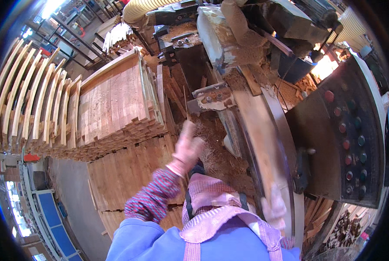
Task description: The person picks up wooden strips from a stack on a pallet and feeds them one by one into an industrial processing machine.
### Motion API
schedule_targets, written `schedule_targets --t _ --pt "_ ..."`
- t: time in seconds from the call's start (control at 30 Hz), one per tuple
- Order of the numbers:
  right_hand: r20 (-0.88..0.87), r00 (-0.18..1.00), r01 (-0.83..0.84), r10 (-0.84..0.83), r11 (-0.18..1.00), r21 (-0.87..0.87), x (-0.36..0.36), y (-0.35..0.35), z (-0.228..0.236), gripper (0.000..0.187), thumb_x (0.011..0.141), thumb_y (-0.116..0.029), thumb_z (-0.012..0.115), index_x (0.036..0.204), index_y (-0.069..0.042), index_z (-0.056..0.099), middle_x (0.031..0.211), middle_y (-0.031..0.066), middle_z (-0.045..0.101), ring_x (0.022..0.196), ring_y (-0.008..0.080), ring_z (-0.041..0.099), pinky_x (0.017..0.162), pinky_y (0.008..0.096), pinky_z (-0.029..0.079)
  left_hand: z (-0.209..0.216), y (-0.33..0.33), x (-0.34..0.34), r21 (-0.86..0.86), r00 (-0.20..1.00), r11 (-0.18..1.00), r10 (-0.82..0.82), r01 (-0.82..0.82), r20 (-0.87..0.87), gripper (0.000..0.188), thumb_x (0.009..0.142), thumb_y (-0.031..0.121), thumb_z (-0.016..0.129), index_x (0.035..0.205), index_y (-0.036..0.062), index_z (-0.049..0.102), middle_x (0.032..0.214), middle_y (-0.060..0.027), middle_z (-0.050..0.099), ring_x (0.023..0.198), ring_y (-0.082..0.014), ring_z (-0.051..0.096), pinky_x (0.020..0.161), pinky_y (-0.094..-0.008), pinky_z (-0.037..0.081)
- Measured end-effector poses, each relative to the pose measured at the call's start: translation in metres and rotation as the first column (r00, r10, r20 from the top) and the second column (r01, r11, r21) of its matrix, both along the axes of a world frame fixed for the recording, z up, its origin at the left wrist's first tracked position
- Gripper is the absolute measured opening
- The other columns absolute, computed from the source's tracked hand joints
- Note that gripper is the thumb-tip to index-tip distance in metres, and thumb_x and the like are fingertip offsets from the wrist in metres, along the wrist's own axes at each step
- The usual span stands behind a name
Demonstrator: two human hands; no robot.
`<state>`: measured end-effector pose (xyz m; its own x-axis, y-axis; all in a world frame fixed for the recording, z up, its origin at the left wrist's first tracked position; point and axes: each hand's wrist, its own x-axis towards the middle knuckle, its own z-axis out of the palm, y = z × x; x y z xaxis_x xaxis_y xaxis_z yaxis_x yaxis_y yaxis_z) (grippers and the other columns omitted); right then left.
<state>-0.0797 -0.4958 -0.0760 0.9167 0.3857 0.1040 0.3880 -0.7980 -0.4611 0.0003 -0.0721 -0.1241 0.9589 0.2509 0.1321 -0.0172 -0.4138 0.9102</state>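
My left hand (pixel 188 147), in a pinkish glove, reaches forward over the gap between the stacked wood and the machine. Its fingers are stretched out with the thumb apart, and it holds nothing. Just beyond the fingertips stands a thin wood strip (pixel 186 103); whether they touch is unclear. My right hand (pixel 273 208), also gloved and somewhat blurred, grips the near end of a long wooden board (pixel 258 126). That board lies lengthwise on the machine's narrow bed (pixel 286 139) and is smeared by motion. Its far end meets sawdust-covered machine parts (pixel 242 48).
At left, a tall stack of wood strips (pixel 112 104) stands beside curved slats (pixel 33 95). Lower wood (pixel 133 167) lies near my left arm. A control panel (pixel 342 135) with several buttons rises at right. Sawdust (pixel 218 135) covers the floor; a ribbed hose (pixel 146 8) runs behind.
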Motion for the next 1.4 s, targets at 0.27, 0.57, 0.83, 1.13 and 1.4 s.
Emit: schedule_targets --t 0.27,0.57,0.83,1.13,1.4 --pt "0.213 0.977 0.1 -0.032 0.944 -0.315 0.084 0.012 -0.052 0.053 0.093 -0.014 0.052 0.143 0.0 0.043 0.146 0.0261 0.043 0.133 0.0459 0.042 0.115 0.0528 0.03 0.006 0.335 0.148 0.857 0.841 0.493 0.519 -0.149 -0.152 0.067 0.098 0.054 0.044 0.148 0.0087 0.039 0.15 -0.0178 0.042 0.139 -0.0348 0.037 0.115 -0.0458 0.029" --pt "0.231 0.973 0.1 0.004 0.893 -0.438 0.274 0.118 -0.066 0.046 0.1 -0.014 0.047 0.145 -0.003 0.044 0.149 0.0208 0.042 0.138 0.0388 0.038 0.116 0.0469 0.029 0.006 0.481 0.322 0.973 0.764 0.218 0.64 -0.071 -0.087 0.065 0.098 0.06 0.035 0.146 0.0154 0.043 0.151 -0.0086 0.041 0.139 -0.0299 0.037 0.11 -0.0543 0.027" --pt "-0.021 0.989 0.147 -0.148 0.989 -0.028 0.235 0.214 -0.034 0.045 0.097 -0.002 0.046 0.142 0.001 0.047 0.146 0.0198 0.048 0.137 0.0334 0.043 0.115 0.0392 0.03 -0.015 0.515 0.277 0.932 0.827 0.362 0.532 -0.029 -0.182 0.064 0.098 0.06 0.035 0.101 0.0073 0.072 0.108 -0.0233 0.067 0.098 -0.0416 0.064 0.084 -0.052 0.049" --pt "-0.297 0.938 0.242 -0.178 0.951 0.194 0.185 0.243 -0.024 0.042 0.089 0.002 0.054 0.131 0.004 0.058 0.135 0.0234 0.056 0.128 0.0351 0.052 0.11 0.04 0.038 0.018 0.438 0.112 0.911 0.576 0.312 0.811 -0.271 -0.106 0.078 0.073 0.047 0.073 0.13 -0.0024 0.057 0.144 -0.0282 0.042 0.129 -0.0459 0.044 0.115 -0.0491 0.026" --pt "-0.238 0.911 -0.197 0.336 0.863 0.465 0.166 0.286 -0.003 0.038 0.089 0.0 0.061 0.127 0.001 0.062 0.129 0.0222 0.062 0.122 0.0326 0.059 0.107 0.0375 0.043 0.013 0.471 0.059 -0.028 0.474 0.539 0.714 -0.842 -0.515 0.035 0.069 0.01 0.074 0.096 -0.0107 0.066 0.084 -0.0173 0.069 0.081 -0.0286 0.07 0.075 -0.0373 0.057"
